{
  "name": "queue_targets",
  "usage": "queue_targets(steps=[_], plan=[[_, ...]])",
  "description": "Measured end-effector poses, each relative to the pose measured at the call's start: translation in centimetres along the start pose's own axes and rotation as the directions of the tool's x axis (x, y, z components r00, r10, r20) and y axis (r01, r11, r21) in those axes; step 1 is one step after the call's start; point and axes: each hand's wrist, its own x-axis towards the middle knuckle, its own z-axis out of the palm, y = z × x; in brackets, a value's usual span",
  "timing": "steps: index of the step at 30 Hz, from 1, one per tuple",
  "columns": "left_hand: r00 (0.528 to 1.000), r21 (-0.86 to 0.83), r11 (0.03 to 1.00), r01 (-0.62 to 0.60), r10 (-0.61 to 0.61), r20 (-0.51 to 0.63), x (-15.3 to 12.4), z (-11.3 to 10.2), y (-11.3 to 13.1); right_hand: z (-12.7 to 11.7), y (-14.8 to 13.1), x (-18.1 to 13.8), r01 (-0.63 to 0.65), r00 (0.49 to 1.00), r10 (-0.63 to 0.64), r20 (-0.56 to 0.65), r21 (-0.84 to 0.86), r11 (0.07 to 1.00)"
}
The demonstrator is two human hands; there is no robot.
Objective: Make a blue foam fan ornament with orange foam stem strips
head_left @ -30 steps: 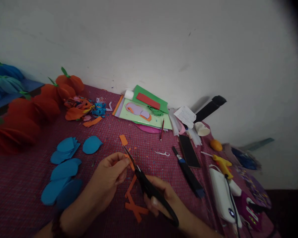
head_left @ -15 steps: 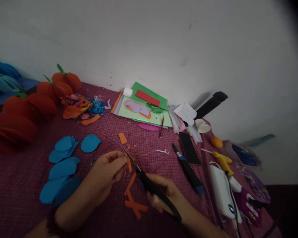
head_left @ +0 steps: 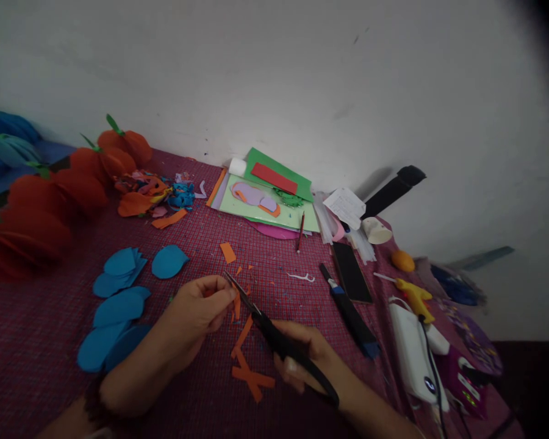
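Observation:
My right hand (head_left: 308, 356) is closed round the black handles of a pair of scissors (head_left: 279, 341). Their blades point up and left, with the tips beside the fingertips of my left hand (head_left: 205, 305). That hand is pinched; whatever sits between thumb and finger is too small or hidden to name. Below the blades lie several thin orange strips (head_left: 254, 381) and small scraps. An orange rectangle (head_left: 227, 252) rests just beyond the scissor tips. Left of my left hand are several blue petal-shaped cutouts (head_left: 119, 308), some overlapping, and a separate blue cutout (head_left: 169, 261).
Red-orange pumpkin shapes (head_left: 46, 198) line the left side near a scrap heap (head_left: 158, 194). Coloured sheets (head_left: 231, 204) are stacked by the wall. To the right lie a pencil (head_left: 301, 231), a black-handled cutter (head_left: 352, 317), a dark phone-like slab (head_left: 353, 274) and a yellow glue gun (head_left: 415, 297).
The whole view has shifted slightly, so things appear a little further right. Both hands and the scissors keep nearly the same pose.

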Motion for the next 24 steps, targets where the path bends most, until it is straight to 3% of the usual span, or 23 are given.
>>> queue_targets(steps=[6,10,18,21,24], plan=[[1.000,0.011,1.000,-0.002,0.002,-0.002,0.1,-0.2,-0.1,0.1,-0.2,-0.1,-0.025,1.000,0.025,-0.012,-0.004,1.000],[1.000,0.002,1.000,-0.007,0.007,0.008,0.3,-0.4,-0.1,0.5,-0.8,0.0,-0.113,0.992,0.110,-0.057,-0.051,0.992],[0.999,-0.001,1.000,0.003,-0.003,0.034,-0.2,-0.3,0.8,-2.1,-2.7,0.7,-0.042,0.936,0.013,-0.352,-0.074,0.996],[0.997,0.144,0.988,-0.060,0.066,-0.035,1.7,-0.6,3.1,-3.4,-2.9,0.8,0.009,0.912,-0.065,-0.405,-0.138,0.990],[0.963,0.363,0.910,-0.201,0.251,-0.097,5.5,-0.6,5.9,-4.1,-2.9,1.2,0.065,0.882,-0.155,-0.444,-0.212,0.975]])
